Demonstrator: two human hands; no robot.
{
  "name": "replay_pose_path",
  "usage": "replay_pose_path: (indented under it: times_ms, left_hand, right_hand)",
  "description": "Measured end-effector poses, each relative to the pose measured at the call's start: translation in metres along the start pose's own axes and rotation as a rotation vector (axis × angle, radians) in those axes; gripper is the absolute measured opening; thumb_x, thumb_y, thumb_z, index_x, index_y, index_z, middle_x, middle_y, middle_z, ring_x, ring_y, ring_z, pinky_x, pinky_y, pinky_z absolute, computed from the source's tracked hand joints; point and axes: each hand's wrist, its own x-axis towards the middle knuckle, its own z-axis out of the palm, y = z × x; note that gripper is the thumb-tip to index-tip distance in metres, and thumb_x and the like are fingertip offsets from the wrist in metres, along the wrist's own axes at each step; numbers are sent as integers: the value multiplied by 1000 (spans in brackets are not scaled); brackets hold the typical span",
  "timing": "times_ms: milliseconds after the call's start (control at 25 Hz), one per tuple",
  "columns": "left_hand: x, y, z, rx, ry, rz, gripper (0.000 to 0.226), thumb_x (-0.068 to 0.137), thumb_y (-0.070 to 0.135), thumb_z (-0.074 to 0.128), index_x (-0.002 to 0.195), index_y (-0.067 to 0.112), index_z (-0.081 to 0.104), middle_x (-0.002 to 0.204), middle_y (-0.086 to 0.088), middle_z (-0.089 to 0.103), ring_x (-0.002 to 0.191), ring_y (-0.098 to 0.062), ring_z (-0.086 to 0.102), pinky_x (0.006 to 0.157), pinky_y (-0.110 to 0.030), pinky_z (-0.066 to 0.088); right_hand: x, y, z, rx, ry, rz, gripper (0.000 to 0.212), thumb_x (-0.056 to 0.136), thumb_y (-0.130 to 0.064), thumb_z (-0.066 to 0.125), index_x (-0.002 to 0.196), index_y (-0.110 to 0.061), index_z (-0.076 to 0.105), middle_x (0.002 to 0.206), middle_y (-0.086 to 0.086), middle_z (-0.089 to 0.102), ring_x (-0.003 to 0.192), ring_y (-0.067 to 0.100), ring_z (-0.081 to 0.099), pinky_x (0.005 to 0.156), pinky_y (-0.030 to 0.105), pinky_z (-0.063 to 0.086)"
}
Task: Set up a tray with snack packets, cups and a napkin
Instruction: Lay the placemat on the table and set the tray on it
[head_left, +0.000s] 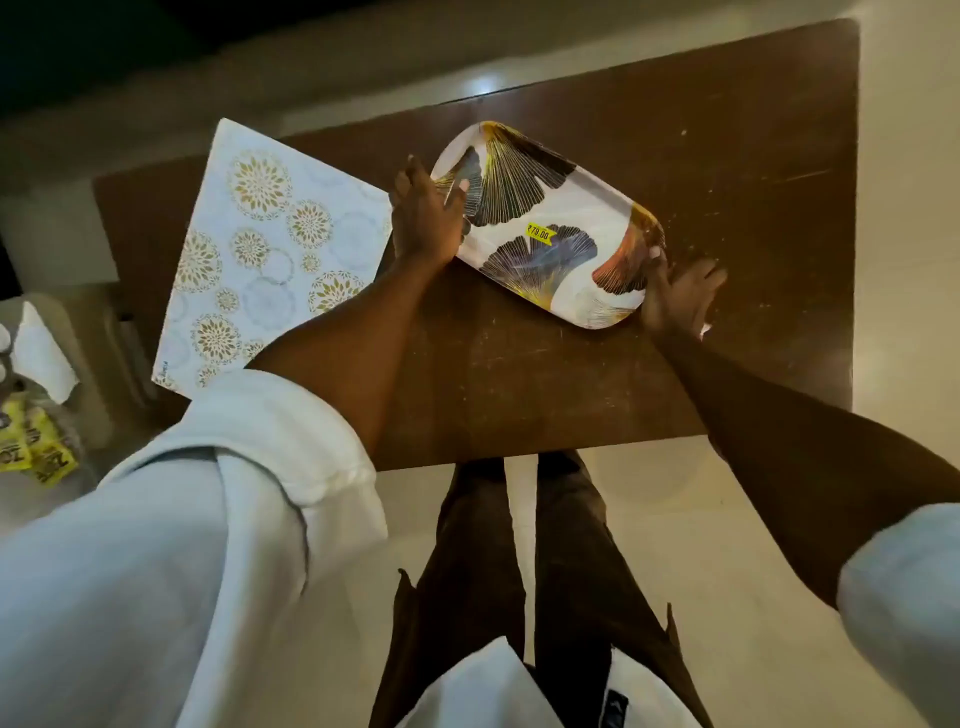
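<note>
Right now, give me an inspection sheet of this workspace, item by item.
Surface: brown wooden table, scratched and scuffed, bare apart from the items below.
Job's things: patterned tray lying flat on the table, nothing on it but a yellow price sticker. Yellow packets sit off the table at far left, beside white paper that may be a napkin. No cups seen.
Clutter: white board with gold floral print, overhanging the table's left edge.
Hands: left hand on the tray's left end, fingers open over the rim; right hand at its right end, thumb on the rim.
Cables: nothing seen.
Surroundings: pale floor; dim lighting.
</note>
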Motion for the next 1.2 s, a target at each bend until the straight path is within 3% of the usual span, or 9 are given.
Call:
replay_pose_path:
  times_ms: [80,200,280,360,560,800,880,1080,1200]
  left_hand:
    - [15,1,4,-66,36,-47,61,102,44,54,150,8,43,154,-15,44,142,-31,46,108,-36,47]
    - [28,-8,3,-240,-20,-124,35,102,30,59,130,9,61,132,-10,65,120,-24,64,92,-27,55]
    - [33,-11,1,-307,-6,-164,31,101,27,61,126,9,65,127,-8,70,111,-18,67,75,-12,52]
    - [37,-15,2,-319,-7,-162,30,100,23,64,126,7,69,126,-7,72,110,-16,67,64,-6,49]
    - [50,-23,3,-399,-36,-184,32,96,16,70,125,3,71,125,-11,73,112,-20,70,90,-25,59]
    - [66,3,10,-410,-44,-111,28,95,14,70,120,0,71,114,-10,73,96,-13,66,83,-20,57]
    - [78,38,18,-412,-74,-43,26,95,11,70,116,-4,71,105,-10,72,86,-11,64,74,-14,54]
    - [97,162,59,-277,-93,203,21,91,12,73,109,3,77,112,-8,76,103,-16,70,97,-31,58]
    - [92,228,90,-216,-161,333,23,89,3,66,108,6,78,109,-5,74,99,-9,61,90,-27,54]
  right_hand:
    - [8,4,5,93,5,99,77,99,-59,53,149,-3,35,153,17,37,137,35,48,112,49,43]
    - [14,19,16,172,-28,70,59,102,-48,54,138,-1,46,140,18,53,127,33,56,107,46,47]
    - [16,24,18,241,-27,39,48,103,-40,58,129,1,53,127,18,62,117,32,62,100,44,52]
    - [16,29,19,254,-39,21,42,101,-34,62,126,0,56,121,16,67,112,32,65,95,44,55]
    - [21,31,26,297,-11,54,39,97,-26,69,126,-1,63,118,15,71,110,31,68,94,41,57]
    - [26,35,21,416,47,101,39,97,-22,70,127,0,61,122,15,70,110,24,66,98,38,55]
    - [34,40,6,469,101,121,38,96,-20,71,126,2,61,119,16,70,105,22,65,97,41,56]
    - [72,73,-43,609,242,255,37,95,-19,73,124,2,62,121,17,69,111,28,68,100,45,56]
    - [90,98,-60,674,304,327,38,95,-19,72,124,3,61,123,19,69,114,31,67,100,49,56]
